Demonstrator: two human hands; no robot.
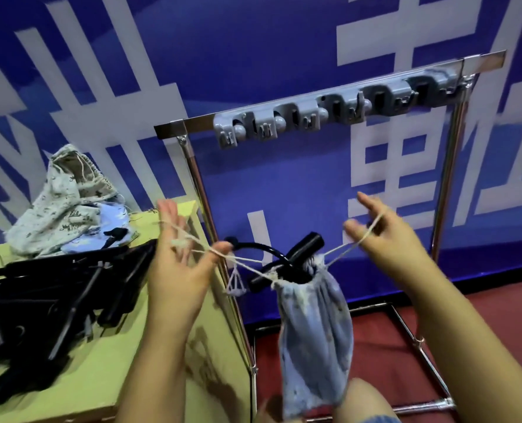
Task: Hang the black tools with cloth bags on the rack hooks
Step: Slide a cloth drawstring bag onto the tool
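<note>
A pale blue bag (314, 340) hangs at the frame's centre, below the rack (329, 114), its gathered mouth closed around a black tool (287, 261) whose handle and curved hose stick out at 11 o'clock. The left hand (177, 264), at 9 o'clock of the bag, pinches one cord (250, 261) between thumb and forefinger with the other fingers spread, and the right hand (384, 236), at 2 o'clock, hooks the other cord on curled fingers. Farther at 9 o'clock a yellow table (107, 361) bears more black tools (55, 288) and a heap of bags (67, 206).
</note>
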